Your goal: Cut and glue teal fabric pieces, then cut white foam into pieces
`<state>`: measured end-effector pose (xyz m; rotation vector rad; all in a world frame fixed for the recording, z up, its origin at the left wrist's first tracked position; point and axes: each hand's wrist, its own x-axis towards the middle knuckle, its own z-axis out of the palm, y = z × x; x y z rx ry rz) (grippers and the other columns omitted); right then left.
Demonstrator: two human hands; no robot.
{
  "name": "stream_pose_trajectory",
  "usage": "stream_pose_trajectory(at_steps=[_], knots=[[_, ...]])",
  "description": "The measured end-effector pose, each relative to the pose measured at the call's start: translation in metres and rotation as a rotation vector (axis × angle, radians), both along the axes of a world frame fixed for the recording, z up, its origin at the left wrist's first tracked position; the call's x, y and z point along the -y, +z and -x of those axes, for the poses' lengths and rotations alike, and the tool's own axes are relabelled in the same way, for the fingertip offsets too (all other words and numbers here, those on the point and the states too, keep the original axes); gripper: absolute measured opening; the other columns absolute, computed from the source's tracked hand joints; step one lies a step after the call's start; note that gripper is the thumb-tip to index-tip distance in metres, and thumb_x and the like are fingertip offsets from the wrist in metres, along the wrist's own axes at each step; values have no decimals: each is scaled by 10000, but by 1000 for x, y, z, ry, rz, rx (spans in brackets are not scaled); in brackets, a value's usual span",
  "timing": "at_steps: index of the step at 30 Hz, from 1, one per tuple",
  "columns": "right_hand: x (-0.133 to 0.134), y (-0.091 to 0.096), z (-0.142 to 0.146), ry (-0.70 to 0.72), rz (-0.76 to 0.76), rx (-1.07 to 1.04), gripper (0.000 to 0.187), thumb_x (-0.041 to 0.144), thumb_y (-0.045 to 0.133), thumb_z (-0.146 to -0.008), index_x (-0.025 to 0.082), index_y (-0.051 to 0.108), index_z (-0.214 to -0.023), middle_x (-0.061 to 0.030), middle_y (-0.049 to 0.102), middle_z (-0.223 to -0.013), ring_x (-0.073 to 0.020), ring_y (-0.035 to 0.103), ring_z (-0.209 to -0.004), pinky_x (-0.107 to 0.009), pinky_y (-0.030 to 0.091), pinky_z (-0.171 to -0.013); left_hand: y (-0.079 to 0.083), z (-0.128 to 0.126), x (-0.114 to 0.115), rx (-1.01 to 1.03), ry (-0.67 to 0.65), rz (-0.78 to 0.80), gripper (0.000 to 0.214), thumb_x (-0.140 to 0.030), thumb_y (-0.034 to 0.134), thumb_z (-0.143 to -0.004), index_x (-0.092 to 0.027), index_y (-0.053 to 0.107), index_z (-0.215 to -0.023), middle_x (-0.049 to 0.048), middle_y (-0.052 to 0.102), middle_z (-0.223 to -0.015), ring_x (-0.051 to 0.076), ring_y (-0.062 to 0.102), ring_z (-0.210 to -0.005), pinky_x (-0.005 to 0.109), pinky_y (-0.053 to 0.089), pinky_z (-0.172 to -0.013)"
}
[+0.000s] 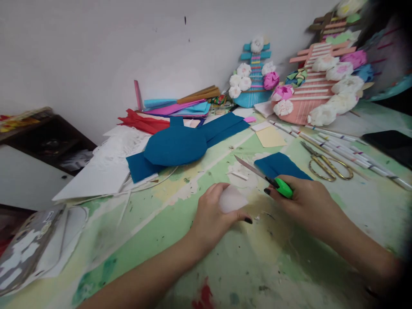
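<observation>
My right hand [301, 195] grips a green utility knife [283, 188], its long blade extended and pointing up and to the left. My left hand [219, 214] is curled around a small white piece [232, 200], thumb stretched along its near side; whether it is paper or foam I cannot tell. The blade is apart from the white piece. Just beyond my right hand lies a folded dark blue piece [279, 164]. Farther back, a dark blue rounded shape [175, 145] with strips sticking out rests on the table. A thin white scrap [239, 176] lies beyond my left hand.
Gold-handled scissors [331, 167] and several rolled paper sticks [357, 156] lie at right, near a dark phone [391, 146]. Flower-covered blue [252, 94] and pink [302, 101] instrument-shaped crafts lean against the wall. White sheets [96, 180] and red crepe paper [144, 123] are at left.
</observation>
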<state>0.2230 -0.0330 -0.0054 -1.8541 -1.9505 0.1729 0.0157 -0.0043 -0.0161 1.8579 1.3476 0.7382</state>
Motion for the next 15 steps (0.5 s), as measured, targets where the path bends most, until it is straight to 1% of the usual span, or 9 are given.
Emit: stream_pose_trajectory(at_steps=[1,2,5,6,8,10,12,15], knots=[[0,0,0,6,17,-9,285,367,484,-856,229,448,-609,-1,513,-526,-156,421,-490,-273,238,-482,0,0,0,34,-5,38,578,-389,853,-558,-180,587,-1027,83,633,-1055,288,572,-989,425,476,-848],[0,0,0,13,31,-17,275,362,485,-855,228,463,-616,-3,527,-536,-158,436,-499,-273,241,-486,0,-1,0,80,-18,82,506,-372,832,-591,-181,589,-991,71,634,-1008,266,585,-934,401,489,-799],[1,0,1,26,46,-23,226,335,484,-851,223,521,-658,-11,569,-572,-171,494,-530,-276,252,-495,-2,-2,2,247,-74,210,218,-319,663,-779,-170,559,-898,45,605,-885,180,592,-776,313,490,-661],[1,0,1,28,54,-21,215,328,480,-852,221,539,-675,-14,582,-585,-177,512,-543,-277,257,-500,-3,-3,3,298,-84,248,165,-305,605,-822,-167,540,-884,39,591,-856,155,587,-726,289,481,-619],[1,0,1,27,76,-18,207,325,475,-856,219,561,-701,-20,600,-608,-189,541,-569,-280,265,-510,-5,-3,3,387,-82,313,137,-291,554,-853,-168,497,-874,25,574,-817,122,577,-650,264,472,-568],[1,1,2,18,92,-24,205,344,477,-863,219,571,-730,-26,610,-630,-201,564,-600,-280,271,-515,-7,-4,3,451,-65,359,145,-279,556,-849,-177,453,-860,14,570,-791,114,584,-617,269,487,-572],[2,3,3,4,89,-45,226,398,490,-873,222,561,-751,-23,606,-628,-201,569,-605,-278,274,-512,-8,-3,3,463,-38,333,151,-250,560,-835,-185,424,-839,12,571,-792,125,602,-658,285,500,-622],[3,6,5,1,96,-78,319,528,520,-861,228,531,-755,2,573,-586,-180,537,-557,-272,276,-495,-7,0,0,334,-11,165,134,-220,553,-822,-191,423,-820,-5,545,-772,130,570,-712,267,451,-639]])
